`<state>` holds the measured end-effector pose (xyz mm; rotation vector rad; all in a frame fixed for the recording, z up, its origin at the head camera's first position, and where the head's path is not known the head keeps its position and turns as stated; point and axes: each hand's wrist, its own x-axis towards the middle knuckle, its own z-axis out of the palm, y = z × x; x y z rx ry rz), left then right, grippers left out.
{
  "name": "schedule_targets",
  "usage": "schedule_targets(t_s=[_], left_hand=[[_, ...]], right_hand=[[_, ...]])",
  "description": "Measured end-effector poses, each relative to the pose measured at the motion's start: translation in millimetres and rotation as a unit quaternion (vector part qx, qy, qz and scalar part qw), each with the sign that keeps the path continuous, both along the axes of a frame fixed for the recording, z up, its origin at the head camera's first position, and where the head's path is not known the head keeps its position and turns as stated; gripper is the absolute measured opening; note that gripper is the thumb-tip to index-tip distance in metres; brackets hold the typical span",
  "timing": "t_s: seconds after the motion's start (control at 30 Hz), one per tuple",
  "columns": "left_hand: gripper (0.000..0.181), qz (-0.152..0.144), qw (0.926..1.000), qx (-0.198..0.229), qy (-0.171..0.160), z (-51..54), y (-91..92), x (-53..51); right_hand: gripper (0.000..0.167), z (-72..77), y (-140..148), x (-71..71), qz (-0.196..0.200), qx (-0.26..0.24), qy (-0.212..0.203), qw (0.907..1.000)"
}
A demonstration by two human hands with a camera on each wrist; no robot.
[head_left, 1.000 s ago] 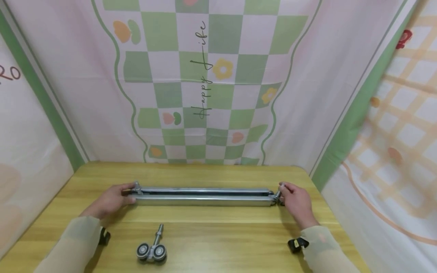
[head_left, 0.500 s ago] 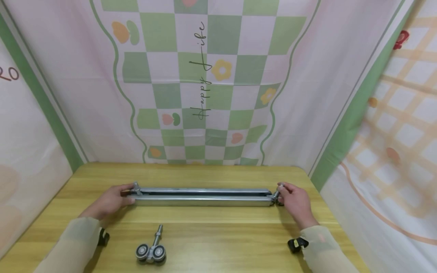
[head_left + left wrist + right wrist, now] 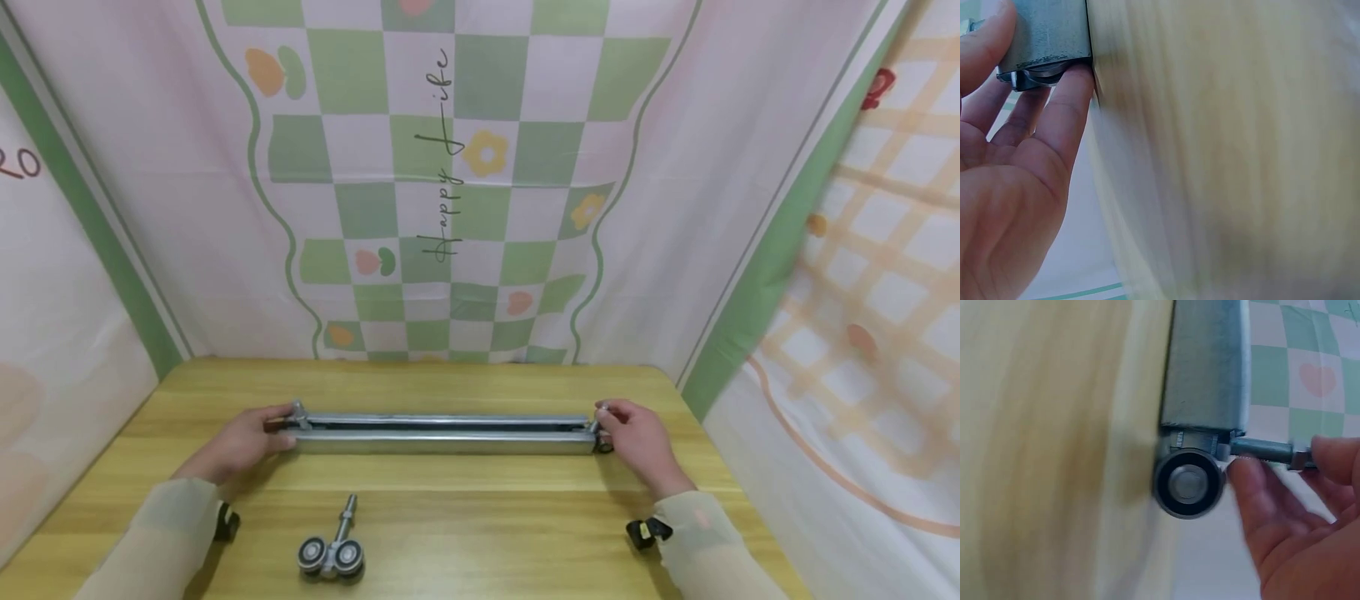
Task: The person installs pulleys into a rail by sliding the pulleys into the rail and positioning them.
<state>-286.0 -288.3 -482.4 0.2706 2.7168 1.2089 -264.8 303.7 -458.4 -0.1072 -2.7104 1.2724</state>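
A long metal channel rail (image 3: pixel 442 446) lies across the table, slot upward. My left hand (image 3: pixel 238 443) grips its left end, where a bolt (image 3: pixel 298 410) stands up from the slot; in the left wrist view the fingers of this hand (image 3: pixel 1019 181) curl round the rail end (image 3: pixel 1050 31). At the right end my right hand (image 3: pixel 641 437) pinches the bolt (image 3: pixel 1263 450) of a wheeled roller. One black-rimmed wheel (image 3: pixel 1189 484) shows just outside the rail's mouth in the right wrist view, the rest of the roller being partly inside the rail.
Another roller (image 3: pixel 332 554) with two visible wheels and an upright bolt lies on the wooden table (image 3: pixel 480 533), nearer the front edge and left of centre. A patterned curtain (image 3: pixel 480 208) hangs behind the table, with more cloth at both sides.
My right hand has moved left with the roller, which now sits closer to the rail and partly within its right end. The left hand keeps its hold, nearly still.
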Motion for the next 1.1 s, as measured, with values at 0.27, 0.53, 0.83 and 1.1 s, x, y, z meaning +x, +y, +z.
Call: schedule_targets(t_s=[0.27,0.53,0.83,1.1], left_hand=[[0.073,-0.001,0.9999,0.008,-0.008,-2.0,-2.4,-2.1],[0.072,0.006,0.9999,-0.001,-0.008,-2.6,-2.7,-3.0],[0.073,0.005,0.9999,0.010,-0.012,-2.8,-1.8,-4.3],[0.072,-0.001,0.9999,0.015,-0.008,-1.9,-2.7,-5.2]], right_hand=[[0.038,11.6,-3.4,2.4,0.005,0.071,0.037,0.9968],[0.029,17.7,-5.2,1.2,0.013,0.087,0.026,0.9957],[0.026,16.8,-10.4,-3.0,0.031,0.077,0.028,0.9962],[0.025,19.7,-14.1,-2.9,0.028,0.071,0.014,0.9969]])
